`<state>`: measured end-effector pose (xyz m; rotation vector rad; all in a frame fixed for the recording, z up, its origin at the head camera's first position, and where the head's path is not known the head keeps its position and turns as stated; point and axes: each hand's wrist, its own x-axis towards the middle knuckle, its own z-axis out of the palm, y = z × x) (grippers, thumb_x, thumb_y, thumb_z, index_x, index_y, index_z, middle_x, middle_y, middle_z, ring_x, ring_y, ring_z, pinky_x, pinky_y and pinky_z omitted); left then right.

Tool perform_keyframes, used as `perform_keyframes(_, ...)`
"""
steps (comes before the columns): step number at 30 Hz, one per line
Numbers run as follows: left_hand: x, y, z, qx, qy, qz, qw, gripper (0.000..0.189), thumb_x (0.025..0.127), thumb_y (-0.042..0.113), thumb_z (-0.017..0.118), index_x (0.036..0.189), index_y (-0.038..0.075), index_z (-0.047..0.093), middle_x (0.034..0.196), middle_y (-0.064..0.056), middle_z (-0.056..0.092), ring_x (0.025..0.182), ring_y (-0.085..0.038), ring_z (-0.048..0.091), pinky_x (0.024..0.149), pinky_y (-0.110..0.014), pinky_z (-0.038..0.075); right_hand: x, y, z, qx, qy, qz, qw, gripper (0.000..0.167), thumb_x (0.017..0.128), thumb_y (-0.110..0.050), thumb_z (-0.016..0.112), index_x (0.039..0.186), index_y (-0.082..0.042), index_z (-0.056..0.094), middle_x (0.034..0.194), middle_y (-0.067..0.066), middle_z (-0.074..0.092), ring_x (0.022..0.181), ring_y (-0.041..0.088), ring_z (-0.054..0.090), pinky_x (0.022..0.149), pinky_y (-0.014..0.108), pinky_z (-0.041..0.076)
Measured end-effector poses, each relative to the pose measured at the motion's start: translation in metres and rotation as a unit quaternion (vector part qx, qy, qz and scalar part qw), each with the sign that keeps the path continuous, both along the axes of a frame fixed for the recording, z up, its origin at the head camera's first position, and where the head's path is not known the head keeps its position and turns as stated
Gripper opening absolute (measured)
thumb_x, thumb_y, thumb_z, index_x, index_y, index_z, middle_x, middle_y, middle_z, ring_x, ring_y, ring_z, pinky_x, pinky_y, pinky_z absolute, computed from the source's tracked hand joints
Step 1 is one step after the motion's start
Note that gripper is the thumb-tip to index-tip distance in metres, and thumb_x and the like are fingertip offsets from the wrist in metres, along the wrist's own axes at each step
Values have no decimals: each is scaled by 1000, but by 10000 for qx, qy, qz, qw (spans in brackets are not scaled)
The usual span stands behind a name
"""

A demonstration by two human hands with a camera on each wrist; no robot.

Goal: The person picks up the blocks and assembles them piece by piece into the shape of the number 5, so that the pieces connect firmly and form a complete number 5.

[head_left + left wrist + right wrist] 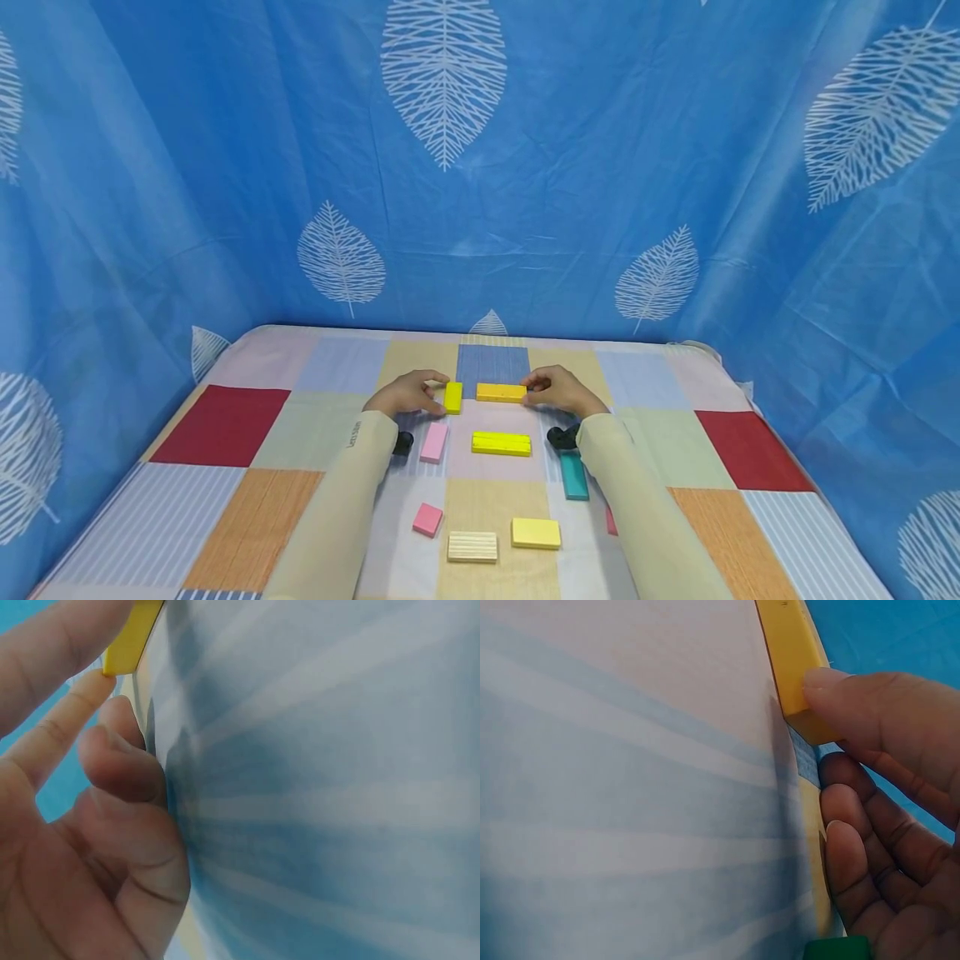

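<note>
Near the table's far side, my left hand [408, 393] pinches a bright yellow block [453, 398] between thumb and fingertip, its long side pointing away from me. In the left wrist view only a corner of that yellow block [133, 646] shows at the top; the other fingers curl by the cloth. Across from it, my right hand [558, 392] grips the right end of an orange-yellow block [501, 392], which lies crosswise. The right wrist view shows the thumb against the end of this orange-yellow block [791, 656]. A small gap separates the two blocks.
Closer to me lie a ridged yellow block [501, 443], a pink block [434, 442], a teal block [574, 479], a square pink block [427, 520], a striped cream block [472, 547] and a pale yellow block [536, 533]. The right sleeve partly hides a red block [611, 523]. Blue curtains [480, 250] surround the table.
</note>
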<state>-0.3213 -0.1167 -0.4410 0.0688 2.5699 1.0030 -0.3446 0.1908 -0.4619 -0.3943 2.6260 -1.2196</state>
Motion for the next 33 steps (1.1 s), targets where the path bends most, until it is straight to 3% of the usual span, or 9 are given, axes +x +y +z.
perform_keyframes(8, -5, 4, -3, -129, 96, -87, 9998, 65, 92, 13, 86, 153, 14, 62, 129, -13, 67, 114, -29, 57, 110, -49, 49, 0, 1, 1, -58, 3, 41, 10000, 29, 95, -3, 82, 122, 5, 76, 107, 12, 73, 90, 20, 60, 91, 38, 55)
perform_keyframes(17, -6, 12, -1, -146, 59, -184, 9997, 64, 91, 14, 87, 151, 15, 63, 136, -15, 67, 121, -31, 59, 114, -51, 47, 0, 2, 0, -42, 4, 47, 10000, 28, 95, -3, 82, 121, 5, 76, 108, 12, 73, 91, 21, 60, 92, 39, 54)
perform_keyframes(24, -6, 16, 1, -210, 81, -356, 9991, 61, 92, 14, 86, 148, 14, 63, 122, -11, 67, 112, -28, 57, 109, -47, 48, -2, 3, -1, -99, 131, 206, 9997, 27, 94, -2, 82, 119, 6, 76, 107, 13, 74, 90, 20, 60, 91, 38, 54)
perform_keyframes(33, -10, 22, 1, -233, -116, -344, 9991, 62, 93, 15, 85, 150, 16, 62, 129, -13, 67, 117, -31, 58, 114, -52, 47, -4, 5, -4, -193, 37, 234, 9995, 27, 94, -2, 82, 119, 6, 76, 104, 11, 73, 88, 20, 59, 88, 36, 54)
